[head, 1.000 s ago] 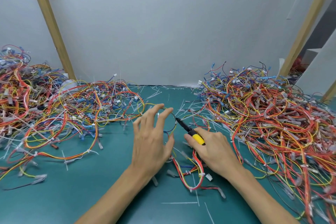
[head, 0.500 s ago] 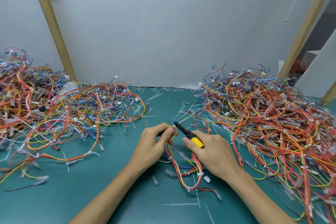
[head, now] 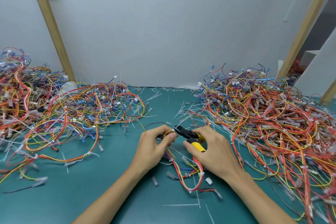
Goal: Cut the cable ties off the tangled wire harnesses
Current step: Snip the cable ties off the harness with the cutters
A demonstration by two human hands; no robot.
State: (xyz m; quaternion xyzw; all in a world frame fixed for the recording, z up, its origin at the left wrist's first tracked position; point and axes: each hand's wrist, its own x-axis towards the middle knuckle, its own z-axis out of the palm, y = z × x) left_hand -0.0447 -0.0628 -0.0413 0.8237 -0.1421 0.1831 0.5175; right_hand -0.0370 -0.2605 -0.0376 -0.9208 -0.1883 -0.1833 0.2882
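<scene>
A small wire harness [head: 183, 172] of red, yellow and white wires with white cable ties lies on the green mat between my hands. My left hand [head: 154, 149] pinches its upper yellow loop between thumb and fingers. My right hand [head: 212, 151] grips yellow-handled cutters [head: 190, 137]; their black jaws sit against the pinched wires at a white tie right beside my left fingertips.
A big tangle of harnesses [head: 272, 129] fills the right side of the mat. Another pile [head: 60, 114] spreads across the left. Cut white tie pieces [head: 180, 205] and loose connectors litter the green mat [head: 91, 187]. Wooden posts lean on the white wall behind.
My left hand went from spread open above the wires to pinching the yellow loop. The cutters' jaws came in against the wires at my left fingertips.
</scene>
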